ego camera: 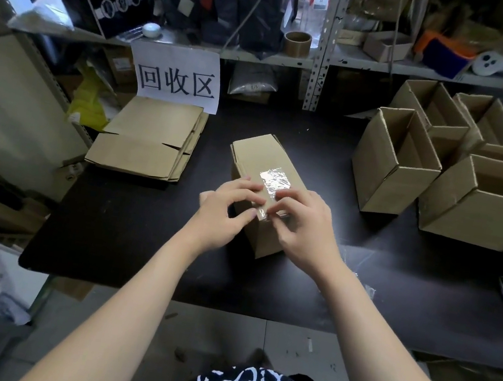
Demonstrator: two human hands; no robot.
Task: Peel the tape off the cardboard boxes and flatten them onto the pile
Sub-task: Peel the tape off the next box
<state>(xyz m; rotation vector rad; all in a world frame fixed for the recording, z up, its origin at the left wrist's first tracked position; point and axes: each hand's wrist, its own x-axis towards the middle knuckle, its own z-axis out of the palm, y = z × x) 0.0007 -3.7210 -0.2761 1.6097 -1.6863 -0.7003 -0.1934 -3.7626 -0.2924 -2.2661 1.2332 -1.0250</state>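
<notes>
Gripping the box (pixel 264 155) with our left hand (pixel 222 217), right hand (pixel 305 230) pinching its tape (pixel 274 177), we have a pile (pixel 147 142) done, open boxes (pixel 389 181) waiting.

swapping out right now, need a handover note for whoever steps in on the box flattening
Left hand: holds the near end of the taped box, mid-table.
Right hand: seems to pinch the near end of the tape; most of it is stuck on the box top.
Done: flattened pile lies at the far left of the table.
Left: peel this tape, flatten the box onto the pile, then the open boxes standing at right.
</notes>
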